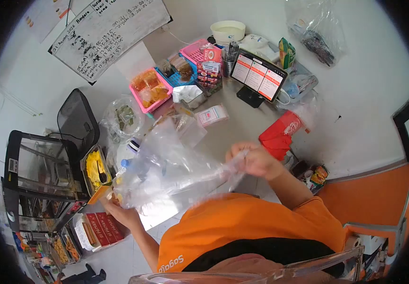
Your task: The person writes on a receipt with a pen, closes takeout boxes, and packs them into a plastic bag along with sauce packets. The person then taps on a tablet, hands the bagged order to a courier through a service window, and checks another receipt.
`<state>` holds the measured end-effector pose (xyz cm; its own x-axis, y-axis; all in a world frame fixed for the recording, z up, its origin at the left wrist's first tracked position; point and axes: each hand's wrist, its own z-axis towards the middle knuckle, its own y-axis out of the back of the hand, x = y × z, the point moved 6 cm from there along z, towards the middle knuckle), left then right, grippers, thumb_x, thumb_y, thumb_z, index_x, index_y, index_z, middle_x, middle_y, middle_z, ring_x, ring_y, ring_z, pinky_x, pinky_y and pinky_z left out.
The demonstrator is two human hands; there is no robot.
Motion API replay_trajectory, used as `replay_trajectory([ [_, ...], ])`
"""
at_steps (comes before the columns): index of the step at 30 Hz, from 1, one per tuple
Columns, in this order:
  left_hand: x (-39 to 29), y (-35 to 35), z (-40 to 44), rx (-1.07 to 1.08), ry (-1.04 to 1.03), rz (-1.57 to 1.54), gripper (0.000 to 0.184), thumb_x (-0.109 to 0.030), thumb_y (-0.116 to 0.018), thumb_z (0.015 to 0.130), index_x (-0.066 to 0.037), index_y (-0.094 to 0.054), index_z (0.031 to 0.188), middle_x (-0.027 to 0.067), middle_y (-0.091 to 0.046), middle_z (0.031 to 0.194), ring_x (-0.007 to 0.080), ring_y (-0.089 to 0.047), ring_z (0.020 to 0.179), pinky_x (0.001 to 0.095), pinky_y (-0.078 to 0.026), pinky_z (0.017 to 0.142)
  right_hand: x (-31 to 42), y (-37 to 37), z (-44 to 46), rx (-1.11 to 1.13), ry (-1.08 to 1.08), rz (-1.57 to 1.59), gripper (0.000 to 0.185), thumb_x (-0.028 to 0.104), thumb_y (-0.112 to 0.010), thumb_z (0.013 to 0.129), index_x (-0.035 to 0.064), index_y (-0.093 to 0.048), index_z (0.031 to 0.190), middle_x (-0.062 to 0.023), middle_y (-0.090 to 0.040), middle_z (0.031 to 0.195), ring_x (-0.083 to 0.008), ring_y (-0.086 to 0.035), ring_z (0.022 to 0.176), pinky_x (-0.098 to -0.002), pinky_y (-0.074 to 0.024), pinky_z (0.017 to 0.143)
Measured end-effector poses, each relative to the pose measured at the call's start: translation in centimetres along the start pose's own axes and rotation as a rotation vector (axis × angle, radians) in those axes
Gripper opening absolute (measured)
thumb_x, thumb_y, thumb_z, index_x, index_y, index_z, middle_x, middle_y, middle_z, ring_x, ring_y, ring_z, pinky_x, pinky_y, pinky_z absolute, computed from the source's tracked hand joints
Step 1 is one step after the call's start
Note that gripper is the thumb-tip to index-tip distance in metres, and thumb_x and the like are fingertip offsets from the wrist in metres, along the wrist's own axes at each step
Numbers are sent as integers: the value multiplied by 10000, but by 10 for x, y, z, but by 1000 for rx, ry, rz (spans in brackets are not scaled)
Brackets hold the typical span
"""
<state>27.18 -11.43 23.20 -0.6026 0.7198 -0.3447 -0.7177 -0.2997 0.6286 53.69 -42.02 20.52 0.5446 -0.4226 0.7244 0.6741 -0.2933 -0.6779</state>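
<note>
A large clear plastic bag (pixel 171 165) stretches between my two hands, in front of my orange shirt and over the near side of the counter. My right hand (pixel 254 161) is closed on the bunched end of the bag at the right. At the lower left, my left hand (pixel 120 212) grips the bag's other end, its fingers partly hidden by the plastic. Close to that hand stands a tray of yellow food (pixel 95 169) with a dark utensil in it. Through the film a blue cap (pixel 125 163) shows.
A tablet on a stand (pixel 260 78) stands at the back of the counter. Pink basket (pixel 150 90) and blue basket (pixel 178 71) hold packets. Red bags (pixel 280 132) hang at the right. A glass display case (pixel 43 165) is left. Another person's legs (pixel 88 275) show below.
</note>
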Motion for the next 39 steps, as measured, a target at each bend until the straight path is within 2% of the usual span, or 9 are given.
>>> replay_trajectory([
  [4, 40, -14, -7, 393, 371, -660, 150, -22, -616, 806, -3, -570, 947, 63, -596, 941, 193, -576, 852, 294, -471, 754, -37, -16, -28, 314, -575, 400, 262, 83, -523, 814, 75, -499, 1074, -12, -388, 604, -108, -360, 498, -277, -337, 456],
  [10, 43, -26, -35, 490, 1010, -1468, 141, -102, -588, 859, -37, -594, 984, 35, -623, 900, 131, -598, 790, 273, -506, 712, -43, 17, -47, 427, -618, -965, 385, 168, -552, 875, 90, -501, 1248, -47, -594, 787, -155, -479, 492, -280, -396, 452],
  [15, 46, -19, -63, 1609, 44, -860, 232, -150, -713, 756, 9, -648, 912, 83, -646, 890, 143, -580, 838, 306, -473, 769, -29, 49, -45, 0, -98, 4, 274, 239, -531, 910, 74, -577, 1124, -47, -592, 778, -165, -510, 522, -305, -412, 465],
  [18, 33, -11, -67, 1502, 160, -1019, 340, -205, -738, 692, 17, -654, 935, 121, -653, 864, 185, -610, 755, 336, -510, 665, -36, 35, -51, 181, -396, 624, 240, 230, -538, 898, 53, -580, 1054, -43, -565, 736, -139, -518, 572, -285, -420, 505],
  [25, 51, -6, -85, 924, 868, -1606, 563, -368, -695, 768, -15, -518, 1169, 65, -603, 835, 183, -588, 711, 335, -503, 644, -57, 67, -59, 337, -529, -923, 339, 184, -532, 863, 8, -489, 1149, -88, -601, 911, -210, -596, 741, -340, -487, 636],
  [28, 17, -8, -57, 1218, -14, -1021, 629, -248, -753, 745, -18, -460, 1252, 53, -618, 992, 154, -557, 840, 298, -467, 774, -44, 130, -61, -71, -182, -409, 324, 163, -522, 870, 25, -494, 1162, -144, -571, 1100, -286, -604, 941, -442, -500, 827],
  [30, 13, -16, -74, 1475, -35, -787, 616, -154, -751, 738, -11, -446, 1254, 61, -623, 1023, 160, -561, 875, 291, -449, 823, -37, 76, -42, -237, -176, -23, 320, 178, -507, 888, 23, -490, 1167, -153, -560, 1127, -293, -593, 983, -480, -489, 855],
  [36, 48, -22, -110, 685, 966, -2006, 259, -224, -619, 862, -43, -572, 1041, 68, -641, 888, 180, -613, 759, 388, -530, 685, -61, 58, -34, 199, -514, -336, 427, 238, -569, 878, -11, -465, 1210, -123, -543, 1152, -261, -564, 994, -406, -488, 815],
  [39, 43, -43, -123, 948, 829, -2555, 266, -244, -622, 860, -49, -569, 1032, 56, -631, 893, 186, -610, 728, 399, -532, 642, -68, 85, -37, 363, -583, -622, 511, 232, -614, 851, -32, -429, 1247, -129, -525, 1200, -264, -564, 997, -391, -480, 835],
])
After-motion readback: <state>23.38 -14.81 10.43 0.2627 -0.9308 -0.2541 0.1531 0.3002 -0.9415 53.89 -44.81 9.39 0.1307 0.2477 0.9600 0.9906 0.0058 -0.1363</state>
